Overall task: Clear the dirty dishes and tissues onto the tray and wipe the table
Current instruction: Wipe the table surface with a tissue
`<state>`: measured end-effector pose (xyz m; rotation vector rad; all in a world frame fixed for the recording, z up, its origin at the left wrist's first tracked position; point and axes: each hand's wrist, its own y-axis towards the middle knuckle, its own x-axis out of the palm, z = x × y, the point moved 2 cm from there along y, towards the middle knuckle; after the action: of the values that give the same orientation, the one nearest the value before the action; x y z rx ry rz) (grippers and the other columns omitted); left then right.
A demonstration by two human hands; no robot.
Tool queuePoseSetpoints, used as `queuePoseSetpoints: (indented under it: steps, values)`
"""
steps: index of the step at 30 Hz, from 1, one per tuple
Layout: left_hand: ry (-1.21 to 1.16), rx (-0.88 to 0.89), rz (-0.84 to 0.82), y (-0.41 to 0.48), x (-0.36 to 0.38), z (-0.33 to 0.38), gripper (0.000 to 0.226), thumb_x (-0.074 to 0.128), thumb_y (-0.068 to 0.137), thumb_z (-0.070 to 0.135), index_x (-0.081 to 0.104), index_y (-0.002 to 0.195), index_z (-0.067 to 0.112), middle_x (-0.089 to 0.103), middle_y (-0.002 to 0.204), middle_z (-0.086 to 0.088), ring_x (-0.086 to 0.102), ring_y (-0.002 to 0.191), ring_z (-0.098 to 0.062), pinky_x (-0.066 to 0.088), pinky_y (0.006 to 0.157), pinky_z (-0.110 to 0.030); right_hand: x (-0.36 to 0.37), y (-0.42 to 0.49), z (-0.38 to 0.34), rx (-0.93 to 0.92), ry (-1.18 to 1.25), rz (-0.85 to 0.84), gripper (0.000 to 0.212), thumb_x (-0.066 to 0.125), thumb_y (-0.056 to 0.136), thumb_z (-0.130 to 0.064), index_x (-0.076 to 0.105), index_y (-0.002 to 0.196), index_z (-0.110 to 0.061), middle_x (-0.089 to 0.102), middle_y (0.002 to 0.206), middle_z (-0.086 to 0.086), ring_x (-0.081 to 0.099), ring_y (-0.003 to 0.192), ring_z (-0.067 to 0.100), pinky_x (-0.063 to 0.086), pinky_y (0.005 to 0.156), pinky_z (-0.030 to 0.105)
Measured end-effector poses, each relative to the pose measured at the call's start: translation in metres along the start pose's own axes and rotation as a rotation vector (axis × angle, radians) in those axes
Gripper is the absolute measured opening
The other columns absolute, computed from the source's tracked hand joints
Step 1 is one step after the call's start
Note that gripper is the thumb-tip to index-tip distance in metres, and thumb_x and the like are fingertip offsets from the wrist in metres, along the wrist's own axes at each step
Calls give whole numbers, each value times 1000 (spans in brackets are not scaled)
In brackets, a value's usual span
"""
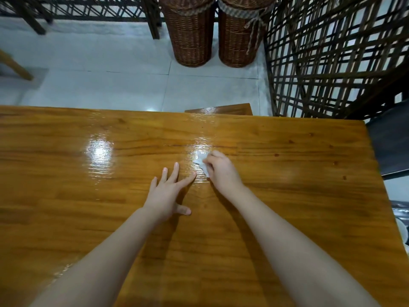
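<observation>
The glossy wooden table [88,196] fills the lower part of the view. My right hand [221,171] grips a crumpled white tissue [202,163] and holds it down on the tabletop near the middle. My left hand [166,191] lies flat on the wood just left of it, fingers straight and spread. No dishes show on the tabletop. At the far right edge, beside the table, part of a tray with white dishes [401,227] is visible, mostly cut off.
Two tall wicker baskets [190,38] [239,38] stand on the tiled floor beyond the table. A dark lattice screen [332,58] rises at the right. A wooden stool [219,109] peeks past the far edge. A dark chair seat [391,140] sits at the right.
</observation>
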<state>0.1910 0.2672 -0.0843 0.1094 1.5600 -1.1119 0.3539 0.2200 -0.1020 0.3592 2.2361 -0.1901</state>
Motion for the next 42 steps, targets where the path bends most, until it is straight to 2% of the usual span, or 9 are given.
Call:
queuePoseSetpoints:
  steps: [8,12,20,25,29,34,36,39,42]
  values:
    - [-34,11,7,-3,-2,1,105,74,73,49,0,148,48,-20,158,-6,-10,146,-35,6,118,-53,-78,-3,75,399,3,385,20,53,90,1,68,104,3,62,106,11,57,99,19,39,87,16]
    - [-30,-2,9,-4,-3,2,106,74,72,49,0,147,49,-19,159,-6,-9,146,-35,8,117,-52,-48,-3,59,391,-48,358,21,52,85,8,69,98,5,61,101,15,55,97,29,42,82,29]
    - [-10,-55,-21,-2,-7,7,107,76,71,49,1,148,49,-17,159,-6,-8,147,-34,7,117,-53,-27,-37,42,49,-89,36,13,55,85,4,67,89,2,58,98,11,52,95,26,47,76,43]
    - [11,-80,-41,-2,-12,12,108,77,70,47,3,148,47,-14,160,-7,-5,147,-35,7,117,-54,-104,-53,114,379,-127,340,21,51,90,2,68,104,2,60,106,11,56,100,25,44,86,28]
    - [73,-92,-45,-2,-18,18,108,77,71,49,3,150,44,-10,160,-11,-1,147,-36,6,117,-52,-107,-52,127,531,-183,425,23,49,90,4,67,106,1,59,109,12,56,99,24,44,80,26]
    - [118,-89,-30,-9,-21,19,108,74,72,55,0,150,44,-10,160,-9,-1,148,-32,7,117,-51,-32,-43,67,309,-109,164,26,45,87,6,63,104,-1,54,110,11,51,102,26,35,75,25]
    - [125,-72,9,-12,-21,23,110,75,71,53,-1,150,43,-6,161,-6,-1,148,-28,8,117,-50,-35,-44,61,221,-112,104,21,49,83,12,64,93,0,54,101,11,51,96,27,41,74,32]
    - [133,-25,36,-13,-21,36,114,80,73,36,-3,151,39,-4,161,-5,2,148,-27,11,117,-49,-68,-46,82,243,-61,162,16,52,87,5,67,91,-1,54,96,9,53,88,23,47,74,37]
    - [112,8,28,-9,-24,58,112,79,76,28,-3,151,38,-6,161,-8,2,148,-29,13,117,-49,-108,-55,112,389,-53,305,20,50,94,-4,67,104,-1,57,103,7,49,87,12,41,76,19]
